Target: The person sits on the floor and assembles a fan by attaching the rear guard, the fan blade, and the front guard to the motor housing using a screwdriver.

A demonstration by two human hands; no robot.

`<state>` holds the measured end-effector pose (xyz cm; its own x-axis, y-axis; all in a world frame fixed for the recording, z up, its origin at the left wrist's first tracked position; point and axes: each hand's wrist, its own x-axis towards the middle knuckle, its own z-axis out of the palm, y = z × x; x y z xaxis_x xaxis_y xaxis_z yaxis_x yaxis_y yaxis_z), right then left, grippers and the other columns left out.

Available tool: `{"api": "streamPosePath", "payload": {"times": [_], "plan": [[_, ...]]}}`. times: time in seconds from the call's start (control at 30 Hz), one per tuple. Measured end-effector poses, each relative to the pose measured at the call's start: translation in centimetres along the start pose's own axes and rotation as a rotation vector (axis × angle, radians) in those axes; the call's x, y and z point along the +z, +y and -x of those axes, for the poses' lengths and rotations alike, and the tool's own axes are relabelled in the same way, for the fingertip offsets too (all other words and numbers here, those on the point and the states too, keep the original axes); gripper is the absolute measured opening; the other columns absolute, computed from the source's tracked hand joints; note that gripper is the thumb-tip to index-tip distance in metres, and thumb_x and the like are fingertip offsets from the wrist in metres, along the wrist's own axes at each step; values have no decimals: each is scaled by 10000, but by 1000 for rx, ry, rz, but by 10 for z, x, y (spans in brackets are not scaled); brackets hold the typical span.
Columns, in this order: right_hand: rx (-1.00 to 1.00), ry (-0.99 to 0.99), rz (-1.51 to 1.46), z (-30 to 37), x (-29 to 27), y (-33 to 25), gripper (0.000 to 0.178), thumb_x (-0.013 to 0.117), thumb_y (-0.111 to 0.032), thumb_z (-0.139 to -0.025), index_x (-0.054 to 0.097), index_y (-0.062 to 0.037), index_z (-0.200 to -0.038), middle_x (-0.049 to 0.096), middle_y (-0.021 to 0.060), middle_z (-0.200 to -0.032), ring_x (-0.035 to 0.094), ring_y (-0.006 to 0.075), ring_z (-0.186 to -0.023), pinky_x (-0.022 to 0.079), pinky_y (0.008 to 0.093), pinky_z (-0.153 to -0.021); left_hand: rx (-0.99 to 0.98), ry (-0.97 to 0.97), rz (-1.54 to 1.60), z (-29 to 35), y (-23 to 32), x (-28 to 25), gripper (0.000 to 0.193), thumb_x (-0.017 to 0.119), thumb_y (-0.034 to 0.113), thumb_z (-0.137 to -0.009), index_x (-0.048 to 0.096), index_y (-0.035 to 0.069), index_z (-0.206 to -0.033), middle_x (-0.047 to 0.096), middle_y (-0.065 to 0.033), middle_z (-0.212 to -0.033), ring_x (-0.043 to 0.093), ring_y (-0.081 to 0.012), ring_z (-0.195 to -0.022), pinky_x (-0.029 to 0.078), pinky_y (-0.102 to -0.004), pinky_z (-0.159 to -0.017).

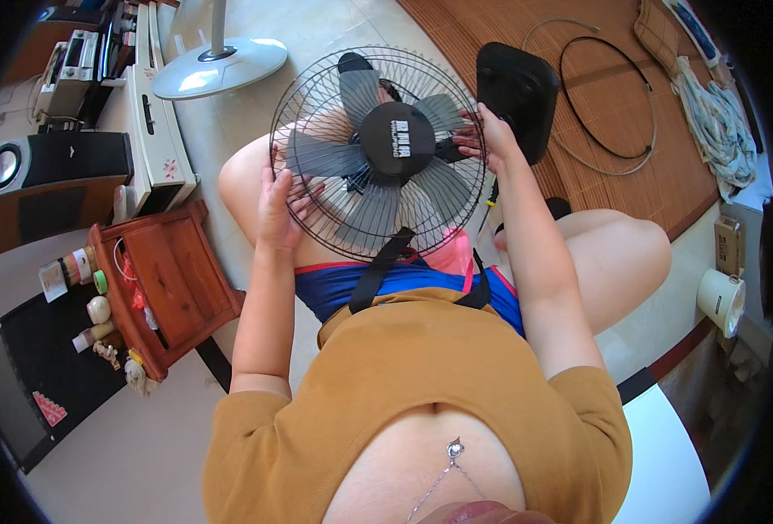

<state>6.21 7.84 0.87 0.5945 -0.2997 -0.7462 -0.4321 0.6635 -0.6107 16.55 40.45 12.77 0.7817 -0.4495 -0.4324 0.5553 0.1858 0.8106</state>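
The black fan was at twelve o'clock of the view, above the lap of the seated person, and its round front faced up to the camera. Both hands had hold of it. The left hand was partly closed at eight o'clock of the wire guard: the thumb lay at the rim and the fingers were spread behind the wires. The right hand was at three o'clock, half curled, with its fingers also reaching behind the guard.

At two o'clock from the fan, just beside the right hand, there was a black base; whether it was joined to the fan, I cannot tell. Farther out, a black hoop lay on the brown mat. A white round stand stood at ten o'clock, and a reddish wooden cabinet at eight.
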Motion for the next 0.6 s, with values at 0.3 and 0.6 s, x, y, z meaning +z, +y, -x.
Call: {"api": "streamPosePath", "payload": {"times": [0.3,0.6], "plan": [[-106,-7,71,16,-8,-33,449,413,-509,-932,612,-134,-1076,587,44,-895,603,185,-807,487,357,-685,168,2,-151,-14,20,37,582,531,163,-878,258,101,-1388,534,-102,-1120,597,-181,-919,548,-336,-778],[-37,-31,134,29,-6,-30,520,442,-551,-904,532,-127,-1191,572,16,-1090,592,180,-920,463,363,-680,86,62,-118,-10,10,20,634,591,177,-858,268,108,-1399,533,-69,-1098,565,-153,-901,534,-308,-711]]}}
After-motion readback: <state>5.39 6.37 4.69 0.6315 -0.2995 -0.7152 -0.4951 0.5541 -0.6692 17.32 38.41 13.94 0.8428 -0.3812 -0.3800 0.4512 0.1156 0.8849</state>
